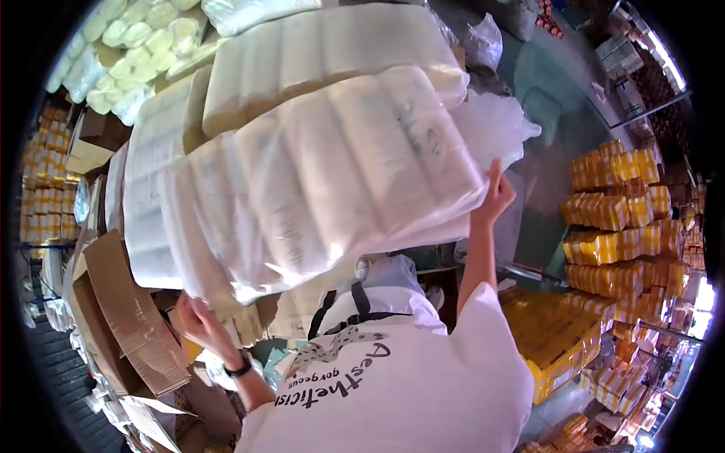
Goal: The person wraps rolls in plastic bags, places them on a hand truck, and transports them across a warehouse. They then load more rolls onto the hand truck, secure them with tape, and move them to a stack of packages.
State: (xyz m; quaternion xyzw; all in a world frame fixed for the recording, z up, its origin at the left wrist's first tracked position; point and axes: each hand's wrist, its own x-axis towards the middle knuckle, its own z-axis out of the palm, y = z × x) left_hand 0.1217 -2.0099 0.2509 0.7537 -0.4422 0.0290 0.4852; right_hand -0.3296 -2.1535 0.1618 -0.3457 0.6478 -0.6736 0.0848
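A large clear plastic bag of pale, roll-shaped packs (317, 174) lies across the middle of the head view, on top of similar wrapped packs. At its lower left corner is my left hand (202, 325), with fingers closed on the edge of the plastic. My right hand (495, 198) is at the right end of the bag, its fingers closed at the plastic there. Behind the bag, another wrapped row of packs (325, 53) lies alongside. A loose translucent bag (495, 124) spreads out just above my right hand.
Stacks of taped yellow cartons (612, 211) stand at the right, with a large yellow box (551, 332) nearer me. Open cardboard (128, 309) is at the lower left. Bagged round pieces (143, 49) lie at the upper left. Green floor (547, 98) shows at the upper right.
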